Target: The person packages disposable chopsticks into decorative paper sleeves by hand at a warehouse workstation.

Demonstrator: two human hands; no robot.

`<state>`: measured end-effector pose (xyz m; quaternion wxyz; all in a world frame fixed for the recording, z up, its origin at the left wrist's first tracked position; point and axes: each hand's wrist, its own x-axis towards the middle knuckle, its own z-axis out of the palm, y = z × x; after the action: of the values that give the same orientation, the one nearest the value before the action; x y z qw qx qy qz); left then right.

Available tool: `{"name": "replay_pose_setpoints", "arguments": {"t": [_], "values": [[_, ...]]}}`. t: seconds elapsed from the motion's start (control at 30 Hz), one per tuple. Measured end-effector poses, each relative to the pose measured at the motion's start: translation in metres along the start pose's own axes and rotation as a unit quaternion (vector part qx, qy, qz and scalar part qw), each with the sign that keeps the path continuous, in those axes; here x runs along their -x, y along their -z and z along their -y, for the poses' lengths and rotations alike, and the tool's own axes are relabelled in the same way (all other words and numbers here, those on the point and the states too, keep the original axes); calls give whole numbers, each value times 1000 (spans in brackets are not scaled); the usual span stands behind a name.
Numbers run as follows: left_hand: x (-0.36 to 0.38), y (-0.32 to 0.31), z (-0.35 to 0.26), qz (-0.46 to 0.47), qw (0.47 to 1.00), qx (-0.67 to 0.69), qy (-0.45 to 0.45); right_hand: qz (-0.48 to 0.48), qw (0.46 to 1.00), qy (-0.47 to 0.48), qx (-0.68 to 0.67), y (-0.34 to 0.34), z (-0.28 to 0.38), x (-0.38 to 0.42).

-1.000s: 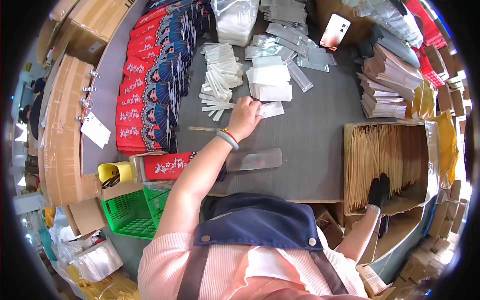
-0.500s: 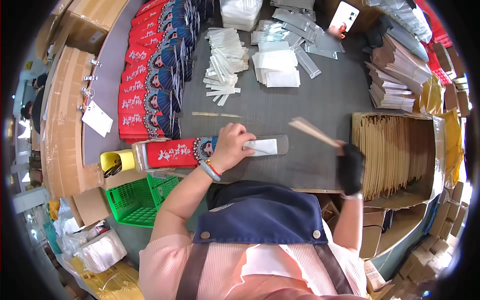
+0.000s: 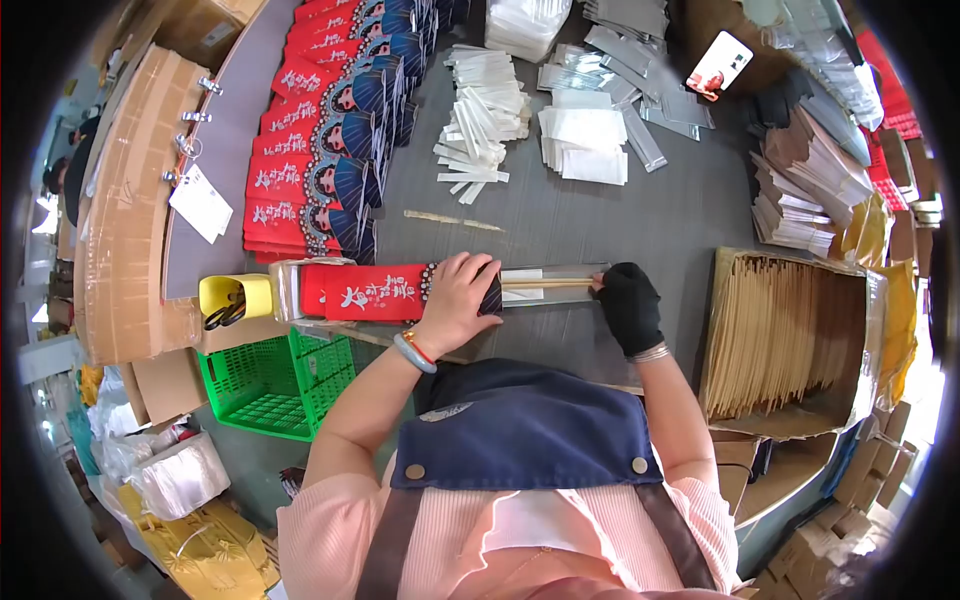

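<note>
My bare left hand [image 3: 458, 305] rests over the right end of a red printed sleeve [image 3: 372, 292], thumb apart from the fingers. From under it, a clear bag [image 3: 568, 297] with a white slip [image 3: 523, 283] inside extends to the right. My right hand [image 3: 630, 308], in a black glove with bare fingertips, pinches the right end of thin wooden sticks [image 3: 553, 282]. The sticks lie along the clear bag, their left ends close to my left hand. Whether they are inside the bag I cannot tell.
Red sleeves [image 3: 283, 172] overlap in a row at the back left. White strips [image 3: 480, 125], white packets [image 3: 583, 140] and clear bags [image 3: 640, 135] lie behind my hands. A carton of wooden sticks [image 3: 770, 335] stands right, a yellow cup [image 3: 262, 296] left, a green crate [image 3: 270, 395] lower left.
My right hand has moved left with the sticks, which now lie over the clear bag instead of tilting in the air. My left hand has spread flatter over the sleeve. The whole view has shifted slightly.
</note>
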<state>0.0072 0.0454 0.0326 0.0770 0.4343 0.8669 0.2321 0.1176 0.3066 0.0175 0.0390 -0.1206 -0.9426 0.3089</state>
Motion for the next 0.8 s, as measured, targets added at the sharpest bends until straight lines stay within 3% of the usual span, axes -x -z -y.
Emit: {"name": "replay_pose_setpoints", "arguments": {"t": [0.03, 0.1, 0.13, 0.17, 0.23, 0.33, 0.37, 0.43, 0.5, 0.57, 0.63, 0.67, 0.7, 0.77, 0.8], "values": [[-2, -3, -1, 5, 1000, 1, 0, 9, 997, -61, -50, -5, 4, 2], [-13, -6, -8, 14, 1000, -3, -3, 34, 987, -34, -154, -41, 29, -4], [-16, -6, -9, 16, 1000, 16, -7, 83, 956, -25, -280, -48, 53, -5], [-17, -4, -10, 29, 999, 15, -13, 65, 945, 53, -318, -39, 73, -6], [-20, 4, -11, 49, 998, 14, -22, 60, 986, 29, -154, -27, 65, -7], [-30, 14, -16, 159, 983, -44, -77, 91, 976, 157, 117, -6, 54, -14], [-35, 22, -19, 206, 972, -63, -91, 91, 977, 155, 113, -1, 52, -14], [-44, 55, -26, 153, 979, -63, -123, 95, 978, 157, 100, 11, 53, -12], [-56, 103, -16, 126, 981, -44, -141, -15, 988, 136, 70, 49, 56, -8], [-65, 137, 14, 74, 987, -40, -135, -55, 992, 97, 64, 61, 50, -8], [-62, 145, 41, -99, 980, -153, -81, -64, 994, 56, 72, 59, 44, -5], [-48, 135, 48, -147, 964, -221, -12, -53, 991, 76, 99, 59, 48, -3], [-34, 112, 55, -180, 966, -184, 23, -53, 991, 80, 93, 54, 48, -2], [-3, 51, 39, -157, 982, -9, 104, -43, 992, 84, 84, 42, 47, 7], [12, 27, 20, -121, 981, -32, 148, -29, 992, 74, 94, 41, 51, 8]]}}
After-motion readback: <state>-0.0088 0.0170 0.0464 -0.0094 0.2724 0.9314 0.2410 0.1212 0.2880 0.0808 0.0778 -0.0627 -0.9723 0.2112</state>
